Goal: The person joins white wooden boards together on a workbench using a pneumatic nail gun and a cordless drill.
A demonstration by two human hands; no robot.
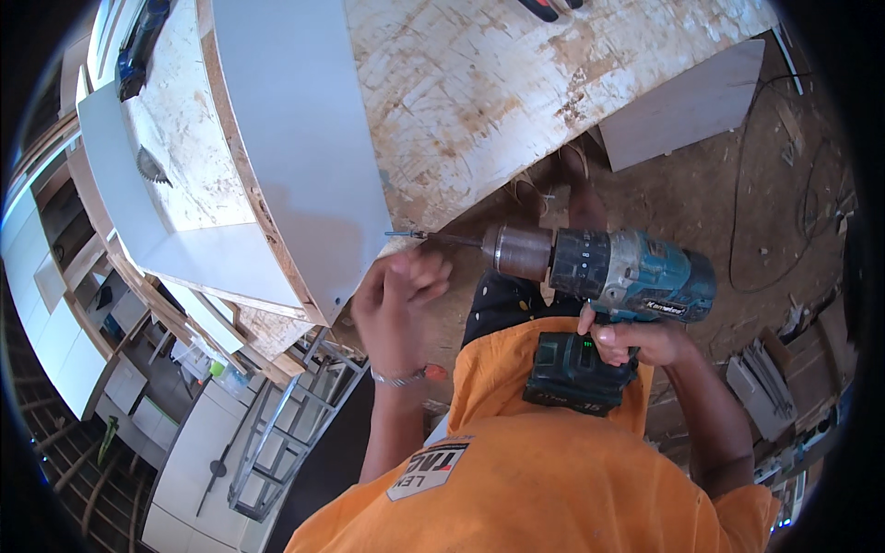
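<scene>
My right hand (636, 341) is wrapped round the handle of a teal and black cordless drill (636, 267), held level with its chuck to the left. A long bit (454, 240) sticks out of the chuck. At its tip is a thin screw (406, 234) with a bluish shank, pointing at the edge of a pale grey panel (304, 138). Just below the screw, my left hand (398, 290) is closed with curled fingers, slightly blurred. Whatever it may hold is hidden. A small dark hole (337, 300) shows near the panel's lower corner.
The panel stands on a scuffed, paint-stained worktable (461, 101). A circular saw blade (152, 168) and a dark blue tool (140, 46) lie at the left. A metal frame (293, 424) stands lower left. Right, a board (687, 106) leans beneath the table; a cable (735, 203) trails over the floor.
</scene>
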